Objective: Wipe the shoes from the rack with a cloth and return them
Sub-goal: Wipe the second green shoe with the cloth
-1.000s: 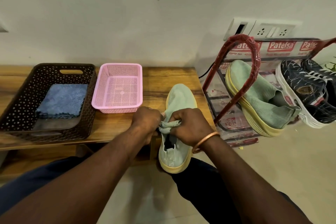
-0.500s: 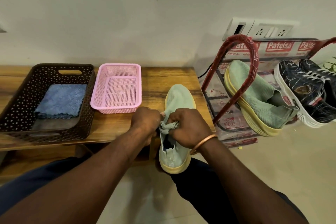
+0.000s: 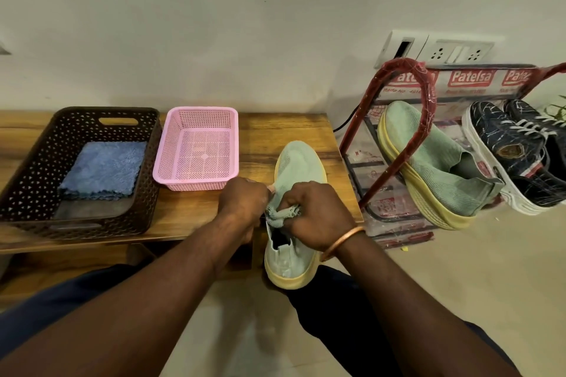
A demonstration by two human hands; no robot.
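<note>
Head view, knit shoe (image 3: 298, 162), crumpled cloth (image 3: 283, 214), pink mesh basket (image 3: 202, 109)

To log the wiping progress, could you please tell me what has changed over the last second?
Hardly anything: the right hand has bunched the wiping cloth slightly differently against the green shoe, with no clear travel. Nothing was taken hold of or let go. The left hand still grips the shoe; the pink basket, the folded blue cloth and the rack stayed put.
</note>
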